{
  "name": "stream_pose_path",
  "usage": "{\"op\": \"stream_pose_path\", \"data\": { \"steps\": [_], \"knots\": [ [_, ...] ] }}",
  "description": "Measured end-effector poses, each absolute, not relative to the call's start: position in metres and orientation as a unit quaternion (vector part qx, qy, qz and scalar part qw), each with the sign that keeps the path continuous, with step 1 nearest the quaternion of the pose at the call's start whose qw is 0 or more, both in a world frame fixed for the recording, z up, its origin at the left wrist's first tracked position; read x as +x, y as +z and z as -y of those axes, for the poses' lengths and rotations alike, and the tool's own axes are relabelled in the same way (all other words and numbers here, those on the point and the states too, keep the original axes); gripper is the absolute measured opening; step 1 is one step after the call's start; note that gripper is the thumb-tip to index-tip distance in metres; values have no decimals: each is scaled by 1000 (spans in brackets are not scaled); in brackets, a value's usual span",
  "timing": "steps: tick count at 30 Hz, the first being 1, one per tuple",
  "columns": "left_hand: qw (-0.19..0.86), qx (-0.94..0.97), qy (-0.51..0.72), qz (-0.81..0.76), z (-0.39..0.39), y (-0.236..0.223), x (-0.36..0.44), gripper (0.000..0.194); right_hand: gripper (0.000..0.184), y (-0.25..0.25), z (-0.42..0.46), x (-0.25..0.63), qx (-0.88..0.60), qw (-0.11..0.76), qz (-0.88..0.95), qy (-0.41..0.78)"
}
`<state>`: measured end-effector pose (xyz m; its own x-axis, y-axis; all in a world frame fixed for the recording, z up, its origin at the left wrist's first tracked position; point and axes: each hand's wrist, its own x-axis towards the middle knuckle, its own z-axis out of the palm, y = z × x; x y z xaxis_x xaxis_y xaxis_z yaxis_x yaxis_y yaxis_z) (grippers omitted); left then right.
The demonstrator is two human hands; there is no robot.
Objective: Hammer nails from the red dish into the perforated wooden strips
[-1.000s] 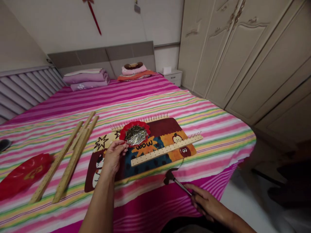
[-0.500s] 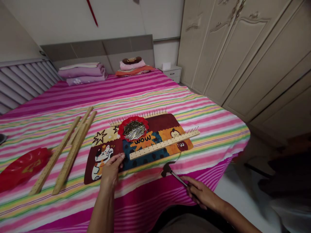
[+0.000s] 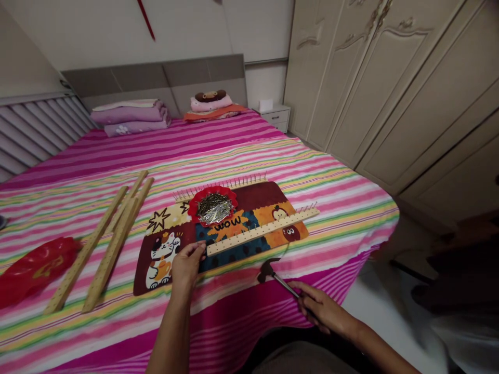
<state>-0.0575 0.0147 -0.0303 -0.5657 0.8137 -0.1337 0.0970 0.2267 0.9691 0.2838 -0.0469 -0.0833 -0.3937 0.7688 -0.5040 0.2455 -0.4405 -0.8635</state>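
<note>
My left hand [image 3: 187, 264] is pinched at the near left end of a pale wooden strip [image 3: 262, 230] with a row of holes and a few nails standing at its right end; what the fingers hold is too small to see. The strip lies across a cartoon-printed mat [image 3: 218, 234]. A red dish [image 3: 212, 206] heaped with small nails sits on the mat just beyond. My right hand [image 3: 322, 309] grips the handle of a hammer [image 3: 275, 273], whose dark head rests on the striped bedspread near the mat's front edge.
Behind the dish lies a second nailed strip [image 3: 234, 185]. Three bare wooden strips [image 3: 105, 241] lie at the left, beside a red plastic bag [image 3: 33, 270]. Folded bedding [image 3: 130, 117] is at the headboard. Wardrobe doors [image 3: 370, 78] stand right; the bed edge drops off near me.
My left hand has drawn back from the red dish of nails to the near left end of the holed strip. The right hand keeps the hammer low on the bedspread.
</note>
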Motion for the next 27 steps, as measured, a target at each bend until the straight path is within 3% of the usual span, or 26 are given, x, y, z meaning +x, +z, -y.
{"op": "stream_pose_path", "data": {
  "steps": [8,13,18,27],
  "knots": [
    [318,352,468,-746,-17,-35,-56,33,55,-87,47,284,-510,201,493,676],
    [242,414,426,-767,-15,-33,-55,26,55,-81,51,281,-516,199,508,661],
    [182,450,430,-761,-12,-31,-49,19,43,-43,54,264,-455,221,618,602],
    [129,486,426,-752,-12,-42,-45,20,45,30,10,188,-327,307,774,447]
  ]
}}
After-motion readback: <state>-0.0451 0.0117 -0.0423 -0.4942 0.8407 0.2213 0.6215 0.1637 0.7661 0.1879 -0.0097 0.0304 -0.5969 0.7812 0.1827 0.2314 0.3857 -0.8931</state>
